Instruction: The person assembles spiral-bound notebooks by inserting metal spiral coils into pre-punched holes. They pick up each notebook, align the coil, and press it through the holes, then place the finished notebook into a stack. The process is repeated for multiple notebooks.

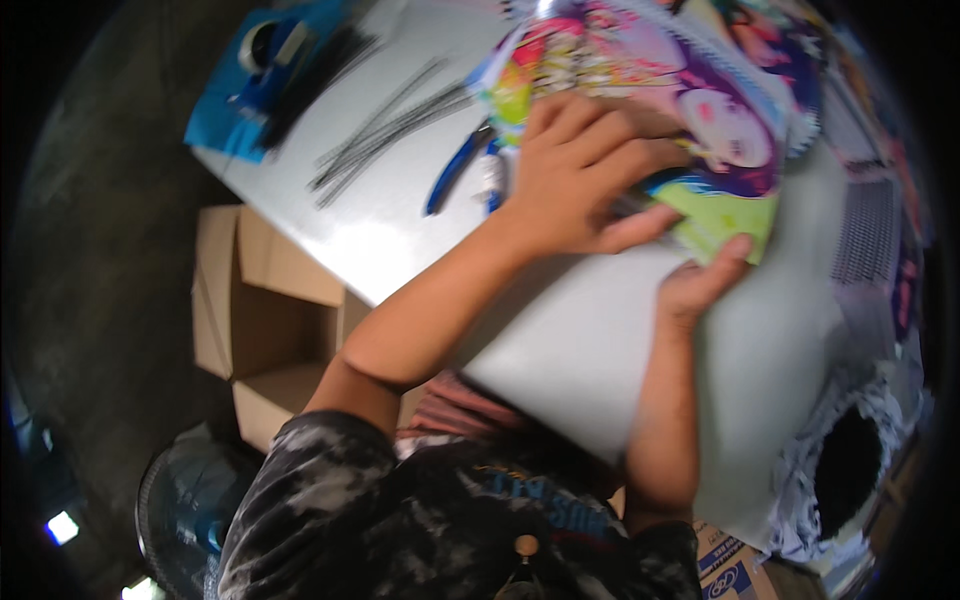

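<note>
A stack of glossy, colourful printed sheets (735, 130), with cartoon pictures and toothed edges, lies at the far side of the white table. Over its near left part rests my left hand (600, 165), palm down, fingers apart and thumb spread. My right hand (700, 285) grips the light green near corner, its thumb on top and its other fingers hidden underneath. Just left of my left hand are blue-handled pliers (458, 172), with a small white and blue item (491, 178) beside them. The hands and sheets are somewhat blurred.
Thin dark wire strips (385, 130) lie on the table (560, 340) at far left, near a tape dispenser (270, 55) on a blue sheet (215, 125). An open cardboard box (285, 255) and a fan (185, 505) stand below left. Printed sheets (870, 225) line the right side.
</note>
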A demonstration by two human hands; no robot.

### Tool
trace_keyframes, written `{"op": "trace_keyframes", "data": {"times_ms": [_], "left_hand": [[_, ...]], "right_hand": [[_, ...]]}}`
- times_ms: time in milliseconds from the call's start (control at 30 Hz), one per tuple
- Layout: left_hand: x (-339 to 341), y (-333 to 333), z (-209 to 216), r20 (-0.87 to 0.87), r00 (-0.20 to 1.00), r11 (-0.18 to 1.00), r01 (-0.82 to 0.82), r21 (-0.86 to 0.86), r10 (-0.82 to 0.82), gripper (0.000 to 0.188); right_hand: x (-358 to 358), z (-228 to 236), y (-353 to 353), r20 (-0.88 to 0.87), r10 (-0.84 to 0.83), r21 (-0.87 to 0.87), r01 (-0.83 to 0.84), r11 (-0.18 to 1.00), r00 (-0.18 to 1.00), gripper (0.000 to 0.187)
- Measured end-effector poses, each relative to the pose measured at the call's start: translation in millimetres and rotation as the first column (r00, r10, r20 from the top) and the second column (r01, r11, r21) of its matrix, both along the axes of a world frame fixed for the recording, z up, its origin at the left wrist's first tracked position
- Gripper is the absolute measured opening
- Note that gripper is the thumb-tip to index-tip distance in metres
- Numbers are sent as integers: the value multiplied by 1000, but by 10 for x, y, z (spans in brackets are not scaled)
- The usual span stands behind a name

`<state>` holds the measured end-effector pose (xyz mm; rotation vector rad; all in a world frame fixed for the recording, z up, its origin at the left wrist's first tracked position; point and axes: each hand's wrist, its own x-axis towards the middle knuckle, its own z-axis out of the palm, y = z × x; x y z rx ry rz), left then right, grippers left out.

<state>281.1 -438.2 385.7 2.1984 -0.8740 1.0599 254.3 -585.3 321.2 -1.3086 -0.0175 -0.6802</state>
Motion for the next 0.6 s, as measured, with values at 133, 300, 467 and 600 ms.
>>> {"op": "trace_keyframes", "data": {"times_ms": [133, 300, 467, 600], "left_hand": [[-5, -6, 83, -14, 1000, 999, 26, 20, -26, 33], [-57, -55, 166, -40, 999, 1000, -8, 12, 8, 34], [-63, -129, 187, -39, 999, 1000, -8, 4, 8, 33], [-67, -175, 206, -55, 998, 999, 34, 26, -32, 30]], "right_hand": [[21, 48, 11, 8, -38, -94, 38, 995, 999, 69], [62, 143, 0, 104, -74, -208, 94, 974, 992, 67], [41, 224, -68, 152, -107, -275, 146, 950, 983, 60], [37, 231, -93, 164, -139, -242, 177, 954, 977, 58]]}}
